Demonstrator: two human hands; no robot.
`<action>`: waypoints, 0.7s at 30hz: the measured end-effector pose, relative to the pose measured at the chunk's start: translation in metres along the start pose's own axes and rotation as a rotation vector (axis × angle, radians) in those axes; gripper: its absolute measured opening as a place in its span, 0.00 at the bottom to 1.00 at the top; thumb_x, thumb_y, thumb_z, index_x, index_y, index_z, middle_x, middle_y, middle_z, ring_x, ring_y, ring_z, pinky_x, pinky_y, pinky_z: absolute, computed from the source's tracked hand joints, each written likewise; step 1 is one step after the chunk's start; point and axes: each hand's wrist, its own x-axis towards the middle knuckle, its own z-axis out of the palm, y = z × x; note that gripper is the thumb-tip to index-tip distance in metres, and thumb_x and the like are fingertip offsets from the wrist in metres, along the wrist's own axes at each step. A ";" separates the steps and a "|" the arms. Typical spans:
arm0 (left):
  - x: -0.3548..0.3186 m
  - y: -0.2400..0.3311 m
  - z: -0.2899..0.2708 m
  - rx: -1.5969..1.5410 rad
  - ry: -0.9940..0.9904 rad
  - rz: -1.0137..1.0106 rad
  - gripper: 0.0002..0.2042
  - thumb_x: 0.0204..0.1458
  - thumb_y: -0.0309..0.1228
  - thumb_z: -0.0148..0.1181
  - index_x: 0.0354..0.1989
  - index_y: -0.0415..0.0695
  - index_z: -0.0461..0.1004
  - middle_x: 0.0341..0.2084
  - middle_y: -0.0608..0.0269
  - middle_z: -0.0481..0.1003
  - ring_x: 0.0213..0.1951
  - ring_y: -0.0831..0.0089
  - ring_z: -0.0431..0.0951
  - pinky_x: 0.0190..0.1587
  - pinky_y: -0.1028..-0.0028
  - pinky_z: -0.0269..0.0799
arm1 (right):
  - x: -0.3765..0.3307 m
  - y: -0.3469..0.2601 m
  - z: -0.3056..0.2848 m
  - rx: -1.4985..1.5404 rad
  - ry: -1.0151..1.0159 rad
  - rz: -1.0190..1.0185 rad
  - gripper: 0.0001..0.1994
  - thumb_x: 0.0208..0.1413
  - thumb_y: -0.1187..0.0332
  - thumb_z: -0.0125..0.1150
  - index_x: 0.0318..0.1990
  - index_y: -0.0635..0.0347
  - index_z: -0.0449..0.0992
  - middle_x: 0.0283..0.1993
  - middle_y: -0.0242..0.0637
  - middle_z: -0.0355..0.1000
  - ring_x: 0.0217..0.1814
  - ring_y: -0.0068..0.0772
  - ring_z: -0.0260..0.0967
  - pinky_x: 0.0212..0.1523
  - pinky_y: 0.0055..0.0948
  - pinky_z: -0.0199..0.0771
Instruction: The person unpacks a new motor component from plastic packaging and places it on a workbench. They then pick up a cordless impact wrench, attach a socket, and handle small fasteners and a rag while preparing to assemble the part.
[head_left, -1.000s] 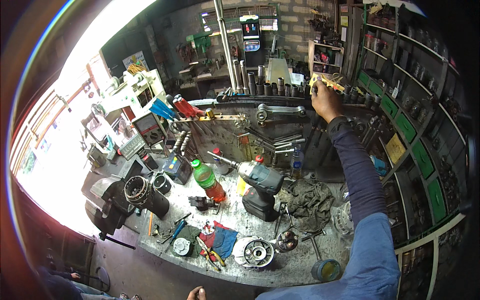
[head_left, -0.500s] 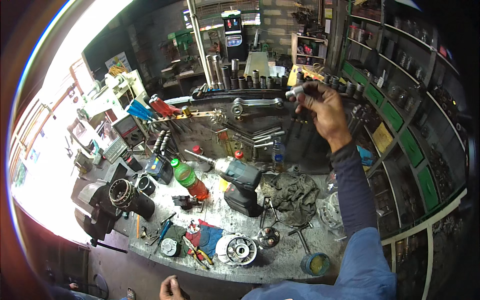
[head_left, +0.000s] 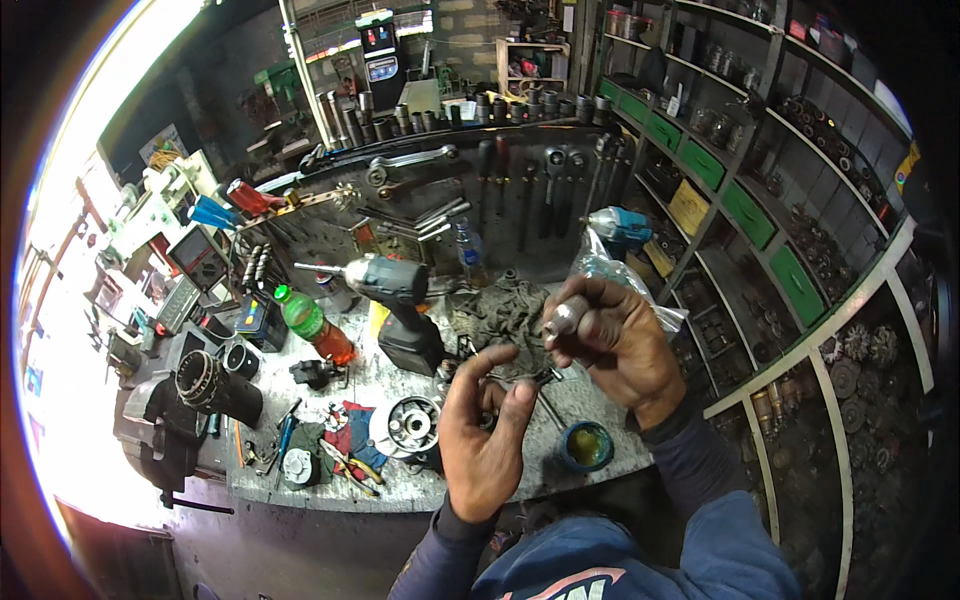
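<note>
Over the right side of the bench my right hand (head_left: 630, 355) is closed around a short silver socket (head_left: 567, 318), pinched between thumb and fingers. My left hand (head_left: 483, 440) is raised to the left of it, thumb and fingers apart, holding nothing I can see. Below and left of that hand lies a round metal housing (head_left: 408, 424). A cordless impact wrench (head_left: 392, 282) stands on its battery beyond, beside a crumpled dark rag (head_left: 503, 318). Near the right hand's wrist is an open tub of yellowish grease (head_left: 586, 446), with a T-handle wrench (head_left: 550, 405) partly hidden by the left hand.
A green-capped bottle of red liquid (head_left: 317, 327), pliers (head_left: 352, 467) and a vise (head_left: 160, 430) occupy the bench's left. Sockets (head_left: 400, 120) line the back ledge above hanging wrenches (head_left: 410, 160). Shelves with green drawers (head_left: 745, 212) flank the right; a teal power tool (head_left: 620, 228) stands nearby.
My right hand has come down and nearer from the back ledge with the socket. My left hand has risen from the lower edge toward it. The view has swung to the right.
</note>
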 end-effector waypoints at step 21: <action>0.253 -0.170 0.146 0.030 0.103 -0.337 0.19 0.65 0.49 0.56 0.32 0.44 0.75 0.21 0.71 0.72 0.18 0.81 0.64 0.20 0.77 0.57 | 0.106 -0.082 -0.286 -1.878 0.056 -0.068 0.37 0.49 0.51 0.73 0.67 0.49 0.68 0.58 0.46 0.67 0.59 0.53 0.66 0.60 0.51 0.67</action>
